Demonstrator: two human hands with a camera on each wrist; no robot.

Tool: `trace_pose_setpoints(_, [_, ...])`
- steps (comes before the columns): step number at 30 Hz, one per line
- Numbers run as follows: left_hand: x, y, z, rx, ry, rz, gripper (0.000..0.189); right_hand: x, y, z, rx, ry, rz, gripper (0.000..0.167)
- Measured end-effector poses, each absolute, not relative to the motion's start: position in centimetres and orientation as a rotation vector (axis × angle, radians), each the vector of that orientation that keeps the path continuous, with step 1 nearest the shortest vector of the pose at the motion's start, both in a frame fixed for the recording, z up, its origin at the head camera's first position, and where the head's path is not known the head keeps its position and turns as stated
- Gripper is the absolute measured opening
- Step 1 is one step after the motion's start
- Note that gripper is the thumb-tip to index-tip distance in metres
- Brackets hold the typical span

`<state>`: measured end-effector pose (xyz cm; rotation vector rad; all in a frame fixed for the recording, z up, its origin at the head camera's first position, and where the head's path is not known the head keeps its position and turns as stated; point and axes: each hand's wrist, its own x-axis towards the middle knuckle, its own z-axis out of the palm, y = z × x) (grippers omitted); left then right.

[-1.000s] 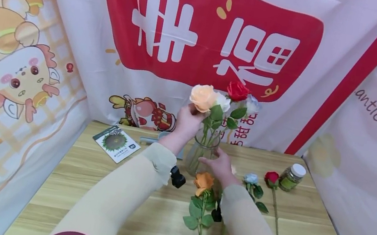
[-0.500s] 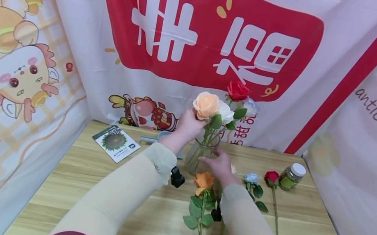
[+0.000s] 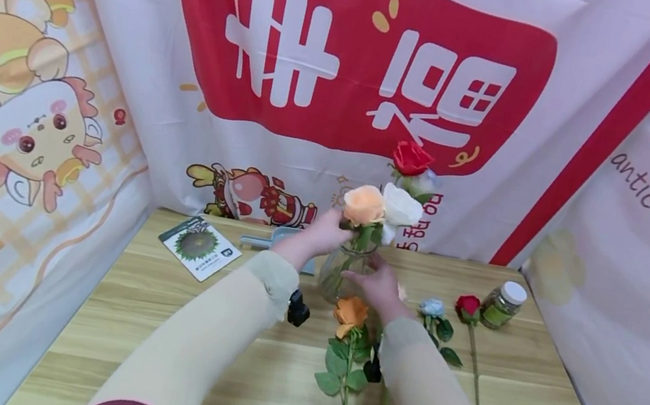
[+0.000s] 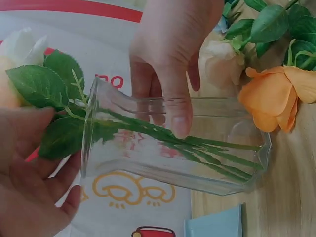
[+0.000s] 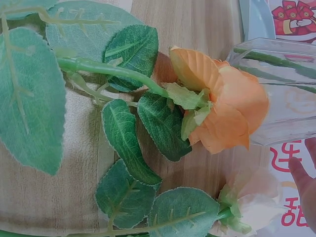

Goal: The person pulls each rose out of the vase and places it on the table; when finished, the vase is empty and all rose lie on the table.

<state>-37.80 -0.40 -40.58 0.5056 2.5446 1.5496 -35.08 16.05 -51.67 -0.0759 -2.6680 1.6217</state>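
A clear glass vase (image 3: 338, 280) stands upright on the table. My right hand (image 3: 377, 284) grips its side, with the thumb (image 4: 178, 118) lying across the glass in the left wrist view. My left hand (image 3: 322, 234) is at the vase's mouth, its fingers loosely round the leafy stem just under a peach rose (image 3: 365, 205); the exact contact is partly hidden. In the vase with it are a white rose (image 3: 402, 206), a red rose (image 3: 412, 158) and a pale blue flower (image 3: 422, 181). Green stems (image 4: 217, 155) reach down to the vase's base.
Before the vase lies an orange rose (image 3: 350, 316). To the right are a light blue rose (image 3: 432, 307), another red rose (image 3: 468, 307) and a white-lidded jar (image 3: 503, 305). A printed card (image 3: 200, 247) and a light blue scoop (image 3: 273, 240) lie left. Cloth hangs behind.
My left hand has moved down and slightly right with the peach rose, which now sits lower at the vase's mouth. The white rose has shifted right and lower. My right hand stays on the vase.
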Motion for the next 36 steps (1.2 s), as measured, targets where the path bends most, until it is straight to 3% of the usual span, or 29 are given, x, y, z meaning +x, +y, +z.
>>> trace_pose_setpoints(5, [-37.4,-0.3,-39.4,0.508,2.635,1.762,0.026,-35.0,16.0,-51.7,-0.077,-2.671,1.611,0.077])
trace_pose_setpoints(9, [-36.5,-0.6,-37.1,0.525,2.624,1.997,0.026,-35.1,16.0,-51.6,-0.094,-2.675,1.605,0.073])
trace_pose_setpoints(19, [-31.9,-3.2,-29.6,1.003,2.702,2.477,0.025,-35.1,16.0,-51.8,-0.081,-2.677,1.588,0.067])
trace_pose_setpoints(23, [-30.3,-5.4,-28.7,0.839,2.655,2.519,0.025,-35.1,16.0,-51.9,-0.093,-2.683,1.598,0.068])
trace_pose_setpoints(28, [-29.5,-8.7,-32.3,0.413,2.688,2.343,0.026,-34.9,15.9,-51.8,-0.101,-2.689,1.62,0.069])
trace_pose_setpoints(36, [-28.8,-11.5,-43.1,-0.006,2.661,1.909,0.018,-34.9,15.9,-51.8,-0.085,-2.693,1.612,0.07])
